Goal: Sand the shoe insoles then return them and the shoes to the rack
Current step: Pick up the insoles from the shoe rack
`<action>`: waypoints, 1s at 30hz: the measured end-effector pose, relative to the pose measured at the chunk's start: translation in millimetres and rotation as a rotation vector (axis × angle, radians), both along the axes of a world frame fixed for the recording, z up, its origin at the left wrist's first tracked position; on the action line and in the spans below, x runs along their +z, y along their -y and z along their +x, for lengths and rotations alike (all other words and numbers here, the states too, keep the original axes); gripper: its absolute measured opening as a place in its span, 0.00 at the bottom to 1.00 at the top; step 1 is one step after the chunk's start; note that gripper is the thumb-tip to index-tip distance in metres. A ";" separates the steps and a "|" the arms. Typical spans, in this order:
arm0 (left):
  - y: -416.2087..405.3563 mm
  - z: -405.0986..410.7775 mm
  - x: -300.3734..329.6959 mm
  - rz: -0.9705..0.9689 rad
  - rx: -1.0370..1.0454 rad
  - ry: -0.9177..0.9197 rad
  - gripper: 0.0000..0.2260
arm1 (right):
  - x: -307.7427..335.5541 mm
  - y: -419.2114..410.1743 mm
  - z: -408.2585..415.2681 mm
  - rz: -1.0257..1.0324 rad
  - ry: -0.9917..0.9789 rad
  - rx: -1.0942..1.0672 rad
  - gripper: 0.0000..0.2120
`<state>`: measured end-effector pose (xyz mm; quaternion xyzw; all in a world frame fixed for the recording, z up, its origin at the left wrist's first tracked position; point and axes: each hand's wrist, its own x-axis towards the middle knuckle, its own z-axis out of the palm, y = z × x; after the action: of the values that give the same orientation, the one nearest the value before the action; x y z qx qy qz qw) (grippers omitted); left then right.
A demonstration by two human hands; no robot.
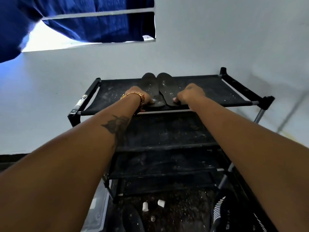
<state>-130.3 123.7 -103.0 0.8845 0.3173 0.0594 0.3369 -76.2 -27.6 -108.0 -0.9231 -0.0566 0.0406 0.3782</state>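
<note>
Here, two dark insoles lie side by side, heels toward the viewer, on the top shelf of a black shoe rack. The left insole is held at its heel by the left hand, fingers curled over its edge; the right insole is held likewise at its heel by the right hand. Each grip is thus closed on its own insole. A gold bracelet circles the left wrist. Pale dust speckles the shelves. Behind stands a white wall; a blue curtain hangs at upper left. Two small white caps lie on the floor below.
</note>
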 end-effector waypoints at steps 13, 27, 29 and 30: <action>27.5 -48.3 13.0 -0.620 0.122 0.268 0.09 | 3.5 43.6 -34.6 0.735 -0.343 -0.125 0.16; 110.2 -145.3 -91.4 -0.902 0.039 0.339 0.16 | -95.3 132.2 -137.0 0.872 -0.539 -0.006 0.08; 119.9 -158.4 -116.7 -0.931 0.030 0.302 0.16 | -121.5 144.3 -146.6 0.867 -0.570 -0.032 0.07; 124.9 -164.7 -128.4 -0.938 0.031 0.284 0.16 | -134.0 149.9 -151.3 0.862 -0.582 -0.044 0.07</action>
<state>-295.0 -1.2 -231.5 0.6159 0.2737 0.0349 0.7379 -227.5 -177.5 -242.0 -0.6349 0.0587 0.2608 0.7248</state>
